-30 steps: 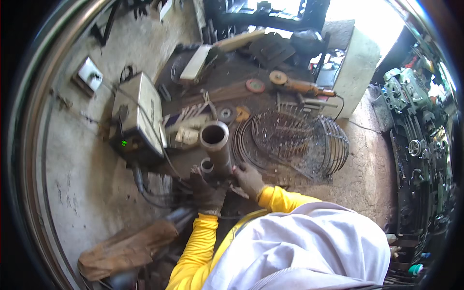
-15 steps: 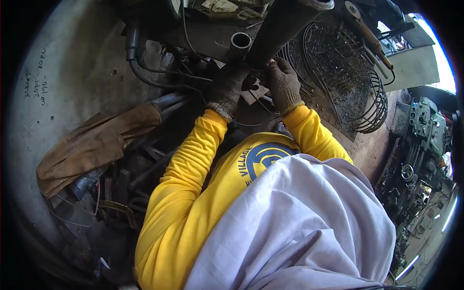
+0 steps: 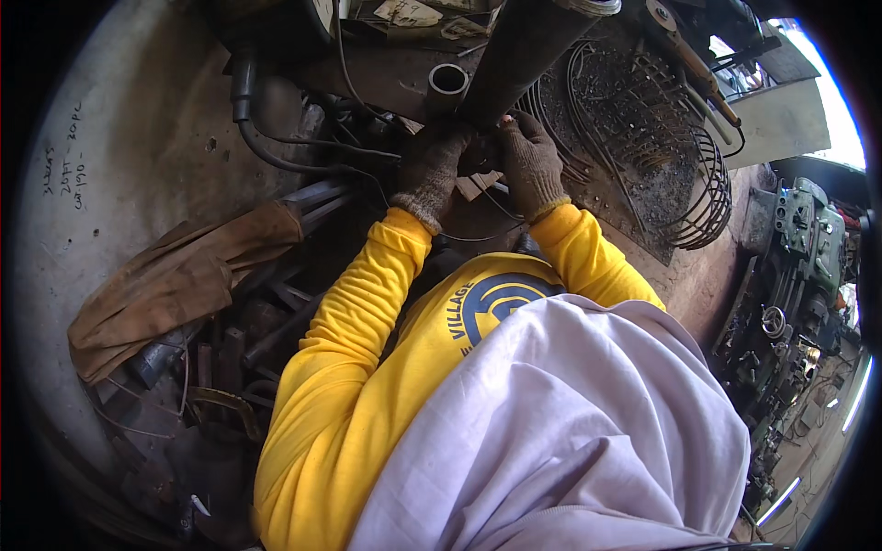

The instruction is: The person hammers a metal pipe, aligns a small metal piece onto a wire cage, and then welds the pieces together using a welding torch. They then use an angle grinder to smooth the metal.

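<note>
The wide steel pipe (image 3: 524, 60) stands on the bench top (image 3: 390, 78) directly ahead of the person, with a narrower, shorter pipe (image 3: 445, 104) just to its left. The gloved left hand (image 3: 435, 163) lies at the foot of the two pipes, fingers hidden beyond the knuckles; the gloved right hand (image 3: 531, 158) has its fingers bent toward the wide pipe's lower right side. Whether either hand pinches anything cannot be told, the contact zone being dark. An angle grinder (image 3: 695, 62) and a curved wire guard (image 3: 719, 184) lie farther right. In handling, the wide pipe is probably heavy, rigid and top-heavy, its smooth wall perhaps slippery to knit gloves; the sound hold is two-handed, around the barrel, clear of the rim.
</note>
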Demonstrator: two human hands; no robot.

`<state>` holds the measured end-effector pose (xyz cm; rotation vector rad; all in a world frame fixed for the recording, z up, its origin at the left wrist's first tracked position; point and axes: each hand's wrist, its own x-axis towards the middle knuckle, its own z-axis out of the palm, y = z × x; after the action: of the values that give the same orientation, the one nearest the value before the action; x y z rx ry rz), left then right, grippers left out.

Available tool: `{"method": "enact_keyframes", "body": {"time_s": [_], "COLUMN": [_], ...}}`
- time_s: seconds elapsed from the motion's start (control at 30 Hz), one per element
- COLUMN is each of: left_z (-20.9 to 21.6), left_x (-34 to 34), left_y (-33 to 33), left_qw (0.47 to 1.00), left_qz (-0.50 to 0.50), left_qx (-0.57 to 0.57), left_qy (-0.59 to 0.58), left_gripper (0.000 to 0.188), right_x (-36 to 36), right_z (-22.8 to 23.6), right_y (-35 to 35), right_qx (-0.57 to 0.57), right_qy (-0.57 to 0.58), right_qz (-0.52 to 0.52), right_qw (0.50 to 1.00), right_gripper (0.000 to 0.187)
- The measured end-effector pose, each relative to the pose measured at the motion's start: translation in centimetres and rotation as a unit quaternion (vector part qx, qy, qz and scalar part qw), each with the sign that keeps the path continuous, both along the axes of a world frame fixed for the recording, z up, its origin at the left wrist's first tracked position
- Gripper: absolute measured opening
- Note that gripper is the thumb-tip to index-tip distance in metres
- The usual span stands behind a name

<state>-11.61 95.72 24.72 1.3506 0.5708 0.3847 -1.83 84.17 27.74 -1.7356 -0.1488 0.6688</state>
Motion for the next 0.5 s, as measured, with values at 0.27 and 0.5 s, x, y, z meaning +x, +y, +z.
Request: {"method": "enact_keyframes", "body": {"time_s": [0.27, 0.5], "left_z": [0.8, 2.4], "left_x": [-0.6, -0.8], "left_y": [0.5, 2.5], "left_qw": [0.994, 0.864], "left_qz": [-0.033, 0.11], "left_qx": [0.082, 0.492], "left_qy": [0.056, 0.005], "left_gripper": [0.034, 0.081], "right_x": [0.0, 0.5], "right_z": [0.3, 0.1], "right_y": [0.2, -0.1], "right_qx": [0.034, -0.006], "right_qy": [0.042, 0.014], "right_qz": [0.005, 0.005], "right_qw": [0.999, 1.0], "right_gripper": [0.034, 0.035]}}
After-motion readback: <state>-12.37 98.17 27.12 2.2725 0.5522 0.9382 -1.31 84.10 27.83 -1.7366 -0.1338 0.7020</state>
